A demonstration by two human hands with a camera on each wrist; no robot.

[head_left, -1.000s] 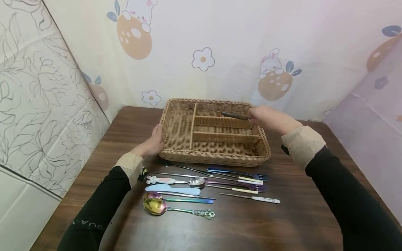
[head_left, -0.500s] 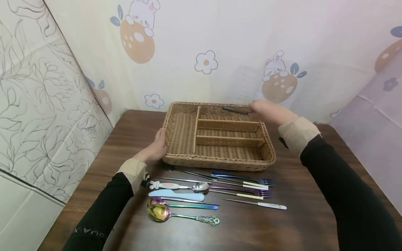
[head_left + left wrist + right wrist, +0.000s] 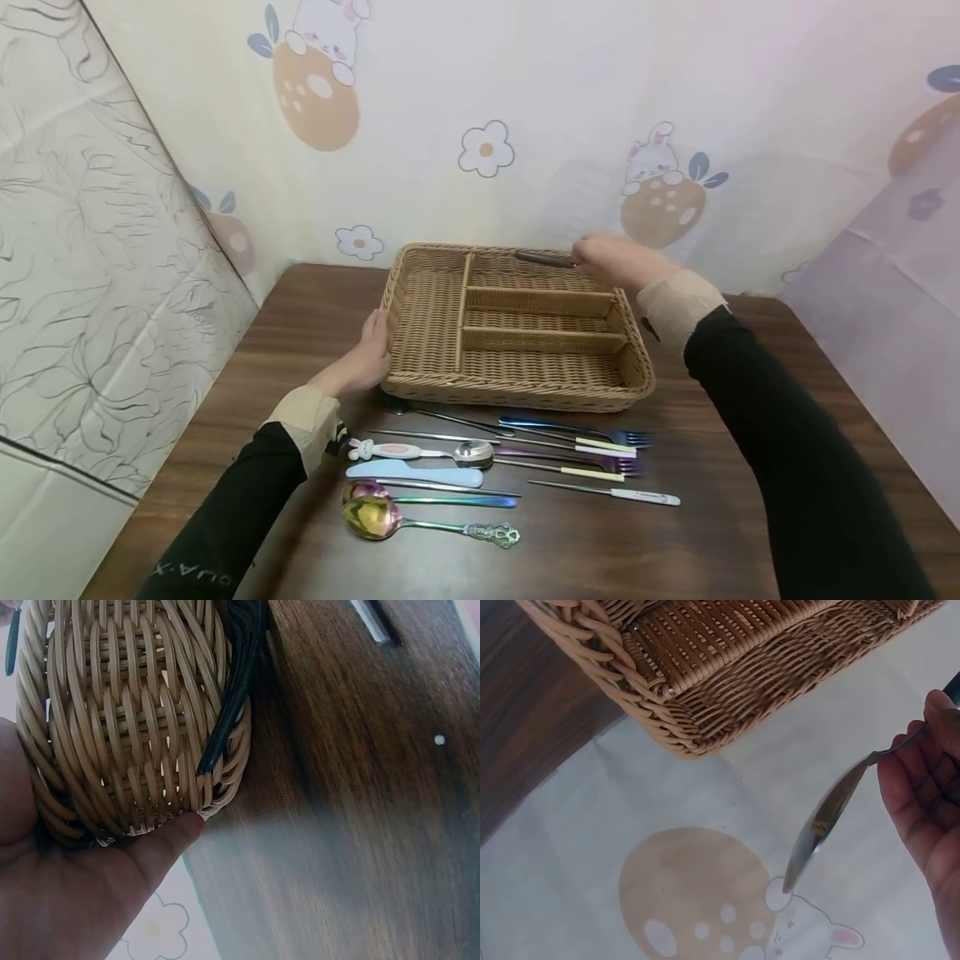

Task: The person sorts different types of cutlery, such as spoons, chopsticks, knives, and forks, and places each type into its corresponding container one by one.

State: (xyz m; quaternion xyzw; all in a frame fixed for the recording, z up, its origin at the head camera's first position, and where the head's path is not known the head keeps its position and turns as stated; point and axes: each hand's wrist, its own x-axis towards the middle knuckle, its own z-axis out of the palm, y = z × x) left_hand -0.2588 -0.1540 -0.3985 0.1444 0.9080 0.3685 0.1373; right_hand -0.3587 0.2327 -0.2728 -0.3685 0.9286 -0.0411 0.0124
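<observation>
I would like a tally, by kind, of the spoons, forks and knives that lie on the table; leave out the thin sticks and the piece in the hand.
Spoons: 4 (dark spoon, rabbit-handled spoon, purple-bowled spoon, gold-bowled spoon)
Forks: 2 (blue fork, purple fork)
Knives: 1 (light-blue knife)
Total: 7

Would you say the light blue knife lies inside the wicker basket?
No, the light blue knife lies on the table outside the basket.

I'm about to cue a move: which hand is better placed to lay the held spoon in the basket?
Right, I'd judge: the right hand pinches the spoon near the back right corner of the basket. The left hand touches the basket's left end, so it seems better suited to steadying.
</observation>
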